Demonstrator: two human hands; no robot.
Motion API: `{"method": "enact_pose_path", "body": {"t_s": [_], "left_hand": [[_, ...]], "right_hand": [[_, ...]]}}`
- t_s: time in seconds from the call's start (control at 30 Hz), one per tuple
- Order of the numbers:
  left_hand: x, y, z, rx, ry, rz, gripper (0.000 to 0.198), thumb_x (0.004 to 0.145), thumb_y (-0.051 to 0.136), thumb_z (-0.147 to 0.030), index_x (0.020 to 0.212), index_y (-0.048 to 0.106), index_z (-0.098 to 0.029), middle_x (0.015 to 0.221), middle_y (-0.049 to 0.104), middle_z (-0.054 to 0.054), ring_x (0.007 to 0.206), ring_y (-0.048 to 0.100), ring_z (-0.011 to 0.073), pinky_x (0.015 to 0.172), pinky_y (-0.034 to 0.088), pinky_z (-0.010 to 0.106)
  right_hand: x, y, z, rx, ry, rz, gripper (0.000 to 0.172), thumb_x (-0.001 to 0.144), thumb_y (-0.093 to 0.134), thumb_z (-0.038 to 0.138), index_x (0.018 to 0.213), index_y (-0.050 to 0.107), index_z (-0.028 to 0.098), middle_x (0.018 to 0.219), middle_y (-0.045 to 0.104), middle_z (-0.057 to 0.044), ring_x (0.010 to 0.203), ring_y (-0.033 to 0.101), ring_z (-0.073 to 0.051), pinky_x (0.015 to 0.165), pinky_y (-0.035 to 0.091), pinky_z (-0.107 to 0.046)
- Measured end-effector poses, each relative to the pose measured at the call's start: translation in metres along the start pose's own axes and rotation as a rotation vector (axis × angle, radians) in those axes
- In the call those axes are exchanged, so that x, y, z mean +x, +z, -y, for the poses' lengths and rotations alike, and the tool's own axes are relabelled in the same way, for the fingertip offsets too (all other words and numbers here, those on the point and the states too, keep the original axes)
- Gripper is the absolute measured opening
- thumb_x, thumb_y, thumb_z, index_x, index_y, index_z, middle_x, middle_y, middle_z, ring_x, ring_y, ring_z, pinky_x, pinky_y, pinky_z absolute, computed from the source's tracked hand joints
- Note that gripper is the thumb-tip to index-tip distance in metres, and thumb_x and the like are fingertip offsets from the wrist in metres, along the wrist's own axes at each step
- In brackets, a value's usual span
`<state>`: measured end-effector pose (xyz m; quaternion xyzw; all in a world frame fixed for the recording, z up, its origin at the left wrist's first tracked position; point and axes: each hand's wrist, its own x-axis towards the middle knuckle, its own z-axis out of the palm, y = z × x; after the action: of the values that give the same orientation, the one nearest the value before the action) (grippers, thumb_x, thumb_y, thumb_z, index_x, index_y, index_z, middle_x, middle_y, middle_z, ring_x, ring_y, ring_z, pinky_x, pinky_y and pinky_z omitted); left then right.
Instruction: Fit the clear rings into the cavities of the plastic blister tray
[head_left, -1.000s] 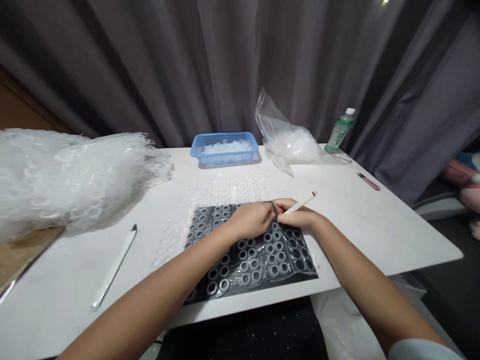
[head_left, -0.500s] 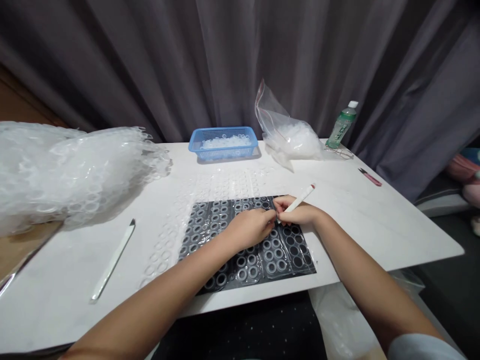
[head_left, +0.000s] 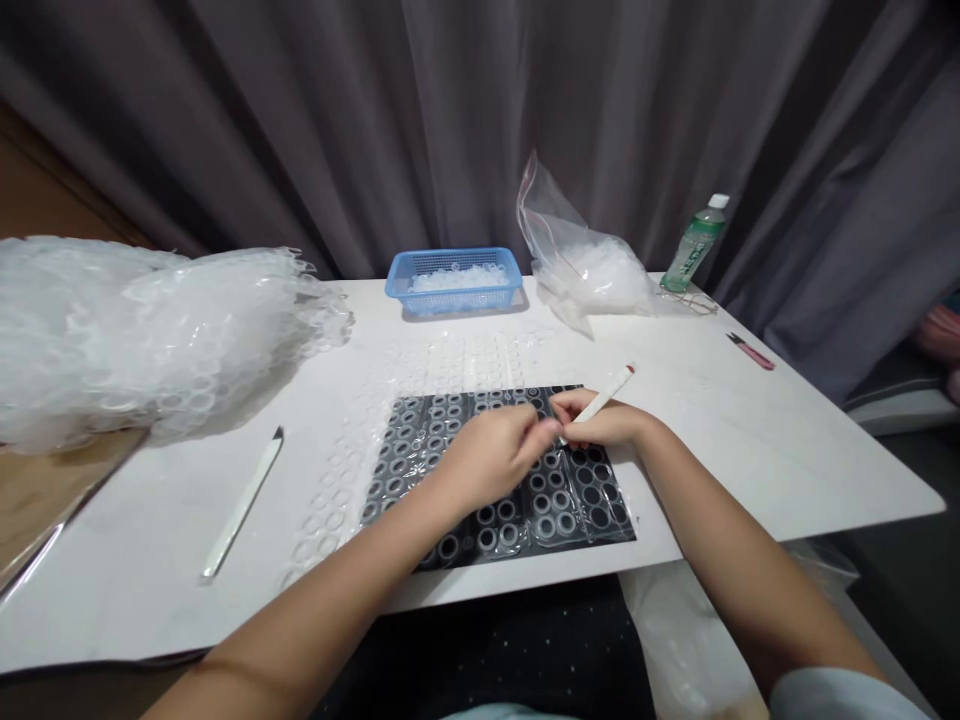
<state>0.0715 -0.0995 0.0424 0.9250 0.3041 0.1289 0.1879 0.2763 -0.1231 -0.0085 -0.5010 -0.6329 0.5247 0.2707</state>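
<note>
My right hand (head_left: 598, 418) is closed around a slim white pen-like tool (head_left: 609, 393) with a red end and a dark tip, which slants down to the left. Close by, my left hand (head_left: 496, 450) has its fingers curled and pressed together beside the tool's tip; what they pinch, if anything, is too small to make out. Both hands are over a black sheet (head_left: 450, 553) overlaid with clear plastic that carries rows of translucent rings (head_left: 545, 525). Toward its right end the circles look dark, without thick rings. My left forearm hides part of the sheet.
Clear ring-punched sheets (head_left: 330, 500) lie left of and behind the black sheet. Another white tool (head_left: 244, 505) rests farther left, near a big translucent heap (head_left: 187, 340). Behind stand a blue basket (head_left: 454, 300) of rings, a plastic bag (head_left: 592, 275), a bottle (head_left: 694, 245) and pink snips (head_left: 752, 352).
My left hand's thumb now reaches out farther toward the tool's tip. My right hand keeps its grip on the white tool. The whole view has shifted slightly.
</note>
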Motion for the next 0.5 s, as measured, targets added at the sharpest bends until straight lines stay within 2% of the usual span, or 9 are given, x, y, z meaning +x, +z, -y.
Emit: {"method": "enact_pose_path", "body": {"t_s": [0.07,0.17,0.27,0.37,0.5], "left_hand": [[-0.005,0.006,-0.005,0.053,0.005,0.069,0.028,0.09,0.044,-0.035,0.067,0.049,-0.019,0.064,0.057,0.0,0.061,0.054,0.0149,0.054,0.034,0.025],[-0.01,0.018,-0.012,0.128,0.001,0.14,0.011,0.086,0.047,-0.023,0.081,0.056,-0.019,0.068,0.061,0.0,0.063,0.059,0.0168,0.055,0.037,0.025],[-0.011,0.025,-0.017,0.208,0.005,0.192,0.016,0.089,0.044,-0.025,0.091,0.059,-0.02,0.075,0.066,0.002,0.067,0.063,0.02,0.058,0.043,0.027],[-0.007,0.027,-0.02,0.272,-0.017,0.232,0.022,0.091,0.044,-0.032,0.089,0.061,-0.019,0.08,0.068,0.006,0.073,0.066,0.0236,0.062,0.047,0.031],[-0.001,0.028,-0.02,0.308,-0.035,0.279,0.025,0.09,0.042,-0.031,0.085,0.062,-0.016,0.078,0.067,0.009,0.072,0.066,0.0262,0.06,0.046,0.032]], "right_hand": [[-0.001,-0.001,0.0,0.022,0.021,0.037,0.015,0.064,0.051,0.011,0.063,0.039,0.02,0.053,0.047,0.007,0.05,0.052,-0.01,0.042,0.037,-0.019],[-0.002,-0.001,0.001,0.008,0.03,0.08,0.015,0.063,0.05,0.009,0.062,0.039,0.02,0.052,0.048,0.007,0.051,0.055,-0.011,0.042,0.038,-0.018],[-0.002,-0.001,0.002,0.007,0.023,0.107,0.017,0.062,0.052,0.009,0.062,0.039,0.02,0.054,0.051,0.006,0.052,0.056,-0.011,0.041,0.037,-0.017],[-0.003,-0.001,0.004,0.007,0.039,0.129,0.018,0.063,0.053,0.01,0.063,0.038,0.02,0.056,0.052,0.006,0.053,0.056,-0.011,0.042,0.036,-0.018],[-0.005,0.0,0.007,-0.085,0.044,0.112,0.018,0.062,0.054,0.01,0.063,0.038,0.02,0.056,0.05,0.006,0.052,0.051,-0.009,0.041,0.032,-0.017]]}}
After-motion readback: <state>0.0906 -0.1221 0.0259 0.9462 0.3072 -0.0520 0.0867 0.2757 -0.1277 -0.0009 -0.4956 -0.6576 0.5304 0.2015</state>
